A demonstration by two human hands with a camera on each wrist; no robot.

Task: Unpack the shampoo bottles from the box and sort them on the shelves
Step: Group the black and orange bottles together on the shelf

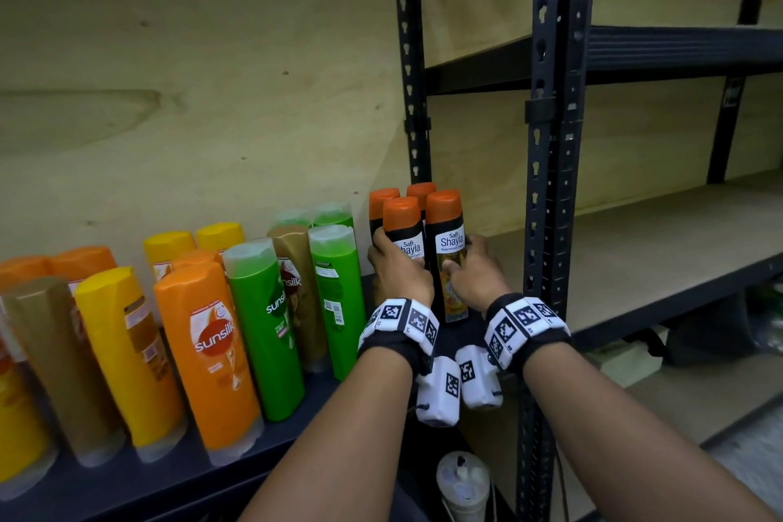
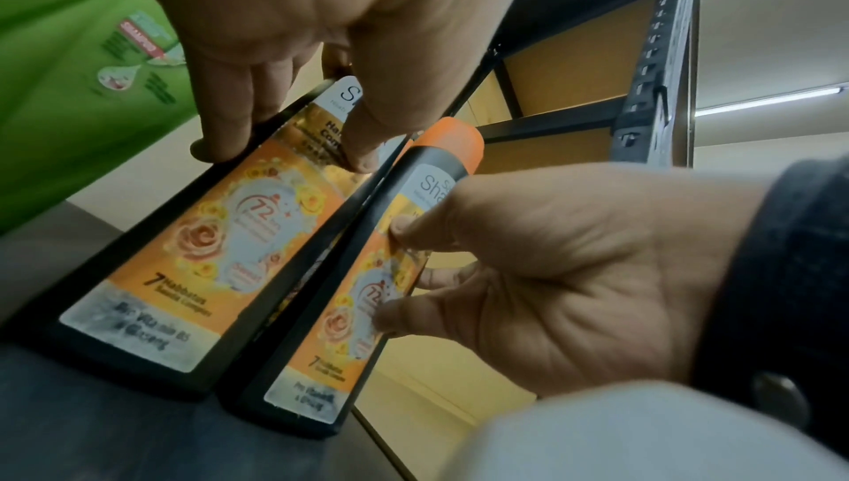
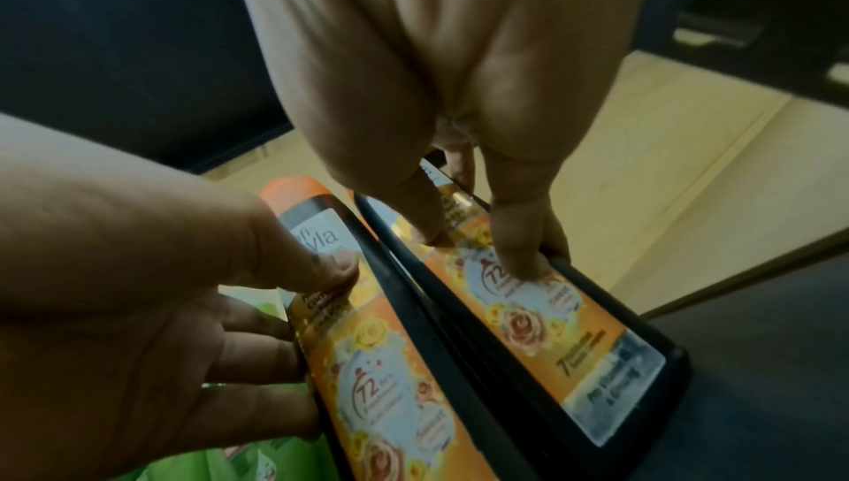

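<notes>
Shelf point(image 1: 127, 479): dark, bottles point(image 1: 220, 352) in rows, plywood wall point(image 1: 190, 76) behind.
Left hand point(image 1: 398, 271): grips left black bottle point(image 1: 404, 233).
Right hand point(image 1: 470, 271): grips right black bottle point(image 1: 449, 242).
Right bay point(image 1: 656, 233): bare wood boards.

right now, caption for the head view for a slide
Both hands, left hand and right hand, grip black Shayla bottles beside Sunsilk bottles on the shelf.

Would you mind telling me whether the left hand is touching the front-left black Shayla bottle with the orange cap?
Touching. The right wrist view shows the left hand with its thumb pressed on the black, orange-capped Shayla bottle label, fingers wrapped behind it.
</notes>
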